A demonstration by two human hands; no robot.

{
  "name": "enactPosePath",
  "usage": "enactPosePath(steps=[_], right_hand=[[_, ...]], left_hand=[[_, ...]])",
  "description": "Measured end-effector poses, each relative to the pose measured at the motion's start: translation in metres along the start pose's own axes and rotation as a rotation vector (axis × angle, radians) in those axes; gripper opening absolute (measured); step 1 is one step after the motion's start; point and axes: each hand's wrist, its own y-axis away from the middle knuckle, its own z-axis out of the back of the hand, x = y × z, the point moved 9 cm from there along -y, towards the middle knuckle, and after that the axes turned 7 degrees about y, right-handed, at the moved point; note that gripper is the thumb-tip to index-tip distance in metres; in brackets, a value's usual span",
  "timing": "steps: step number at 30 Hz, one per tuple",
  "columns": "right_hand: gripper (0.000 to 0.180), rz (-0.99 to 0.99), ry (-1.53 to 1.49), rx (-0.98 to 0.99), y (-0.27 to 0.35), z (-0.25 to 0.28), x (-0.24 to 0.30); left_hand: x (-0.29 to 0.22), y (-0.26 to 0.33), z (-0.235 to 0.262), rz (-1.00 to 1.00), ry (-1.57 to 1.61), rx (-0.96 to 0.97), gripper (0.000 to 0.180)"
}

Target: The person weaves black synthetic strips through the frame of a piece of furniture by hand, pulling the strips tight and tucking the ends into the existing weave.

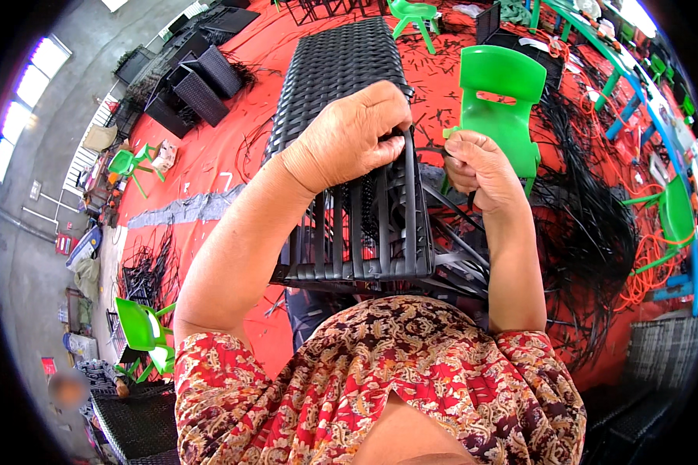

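A long black woven rattan furniture piece point(341, 58) stands in front of me, tightly woven on top. Its near end point(357, 240) has upright strips with gaps between them. My left hand point(357, 136) is closed at the right edge of this end, thumb and forefinger pinching a black strip there. To the right, apart from the frame, my right hand point(477, 167) forms a fist. Something dark shows at both sides of the fist, but its kind is hidden by the fingers. Loose black strips point(457, 232) hang between the frame and my right forearm.
A green plastic chair point(504, 85) stands just beyond my right hand. Bundles of black strips point(582, 201) lie on the red floor covering to the right. More green chairs point(136, 325) and stacked black woven pieces point(202, 81) are at the left. A person point(101, 380) is at lower left.
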Motion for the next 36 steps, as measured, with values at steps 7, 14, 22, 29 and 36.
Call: enactPosePath(steps=[7,14,22,29,36], right_hand=[[0.024,0.032,0.235,-0.050,-0.001,0.007,0.008],[0.020,0.167,0.606,-0.140,0.011,0.013,0.029],[0.021,0.650,1.027,-0.218,0.023,-0.031,0.080],[0.015,0.247,0.295,-0.066,-0.009,-0.039,0.043],[0.019,0.326,0.441,-0.115,-0.008,-0.061,0.046]], left_hand=[[0.003,-0.004,0.000,0.050,0.102,-0.001,0.011],[0.015,-0.009,-0.020,0.204,0.362,0.140,0.012],[0.020,-0.015,-0.008,0.255,0.890,-0.130,0.007],[0.032,0.006,0.020,0.327,0.750,-0.259,0.018],[0.001,0.049,0.018,0.108,-0.243,-0.183,0.013]])
